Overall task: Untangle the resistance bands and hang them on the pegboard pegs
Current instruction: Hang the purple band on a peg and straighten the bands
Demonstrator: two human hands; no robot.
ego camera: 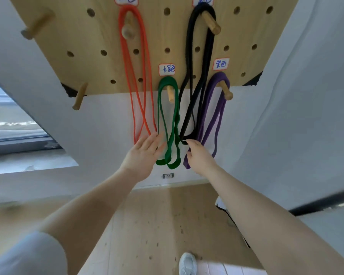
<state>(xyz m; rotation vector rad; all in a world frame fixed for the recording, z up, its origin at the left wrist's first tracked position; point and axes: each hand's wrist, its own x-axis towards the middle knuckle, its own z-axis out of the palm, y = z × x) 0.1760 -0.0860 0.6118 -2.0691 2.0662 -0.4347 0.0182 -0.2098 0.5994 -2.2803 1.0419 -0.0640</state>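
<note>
Pegboard (99, 32) carries all four bands; left hand (145, 153) spread, right hand (199, 155) pinching purple band (213, 108), final straightening likely.

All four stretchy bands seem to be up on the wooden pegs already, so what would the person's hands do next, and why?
Probably the right hand should draw the black rubber band's lower loop leftward, off the purple rubber band. All four hang on pegs, but the black crosses over the purple near the bottom. The open left hand hovers by the green band.

Four white labels w/ blue handwriting are showing on the pegboard (99, 32); the lower-right label (221, 64), above the purple band (211, 108), is reading "紫色"; others illegible.
</note>
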